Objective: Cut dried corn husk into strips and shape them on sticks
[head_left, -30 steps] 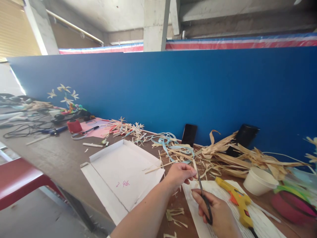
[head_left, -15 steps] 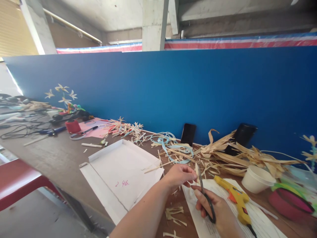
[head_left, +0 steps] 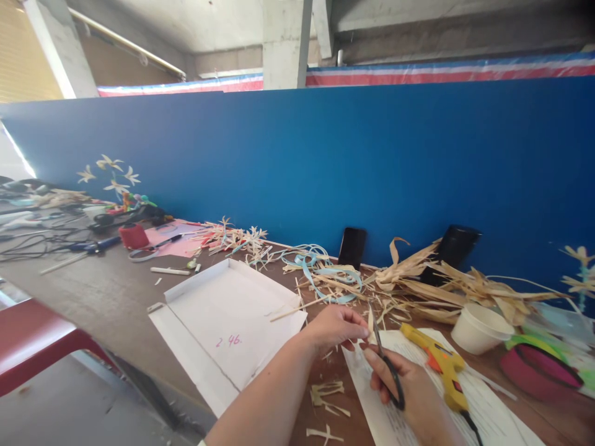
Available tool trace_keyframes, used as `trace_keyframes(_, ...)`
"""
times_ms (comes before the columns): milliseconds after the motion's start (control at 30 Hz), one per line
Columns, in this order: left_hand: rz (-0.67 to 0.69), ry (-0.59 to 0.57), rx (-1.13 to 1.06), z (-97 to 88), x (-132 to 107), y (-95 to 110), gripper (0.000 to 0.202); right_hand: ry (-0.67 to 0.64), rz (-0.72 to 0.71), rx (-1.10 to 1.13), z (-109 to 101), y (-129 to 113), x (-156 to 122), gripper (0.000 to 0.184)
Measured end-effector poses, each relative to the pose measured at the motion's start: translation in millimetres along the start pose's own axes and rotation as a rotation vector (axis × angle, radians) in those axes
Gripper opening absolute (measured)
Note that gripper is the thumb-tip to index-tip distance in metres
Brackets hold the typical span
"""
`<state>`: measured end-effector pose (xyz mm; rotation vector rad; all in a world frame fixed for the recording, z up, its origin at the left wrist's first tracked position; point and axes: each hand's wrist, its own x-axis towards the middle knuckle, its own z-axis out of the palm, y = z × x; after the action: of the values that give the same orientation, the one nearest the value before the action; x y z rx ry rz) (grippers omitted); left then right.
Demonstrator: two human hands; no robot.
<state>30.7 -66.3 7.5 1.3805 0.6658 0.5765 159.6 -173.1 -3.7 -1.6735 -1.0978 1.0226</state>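
Note:
My left hand (head_left: 335, 327) pinches a thin pale strip of dried leaf (head_left: 370, 318) above the brown table (head_left: 93, 291). My right hand (head_left: 409, 396) is closed round the black handles of a pair of scissors (head_left: 385, 362), whose blades point up at the strip beside my left fingertips. Cut leaf scraps (head_left: 328, 394) lie on the table under my hands. A printed paper sheet (head_left: 483, 415) lies beneath my right hand.
A yellow glue gun (head_left: 441, 365) lies on the paper to the right. A flat white box lid (head_left: 227, 322) is at left, dried husks (head_left: 446, 285), blue ribbon (head_left: 320, 266), a white cup (head_left: 478, 328), two dark phones against the blue board, a red stool (head_left: 32, 337) at lower left.
My right hand and the scissors have crept up and left toward my left fingertips. The view has tilted slightly; the table's things stay put.

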Motion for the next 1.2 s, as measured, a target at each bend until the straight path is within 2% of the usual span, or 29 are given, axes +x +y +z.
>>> trace_keyframes(333, -0.016, 0.005, 0.045, -1.6, -1.0, 2.8, 0.022, -0.007, 0.008, -0.047, -0.3, -3.2, -1.4, 0.054)
trace_keyframes(967, -0.01, -0.003, 0.068, -1.9, -1.1, 2.1, 0.022, 0.026, -0.015, -0.01, -1.0, 5.4, 2.1, 0.053)
trace_keyframes(1200, -0.001, -0.015, 0.062, -2.6, -0.9, 0.6, 0.025, -0.002, 0.008, -0.018, -1.1, -1.5, -2.0, 0.05)
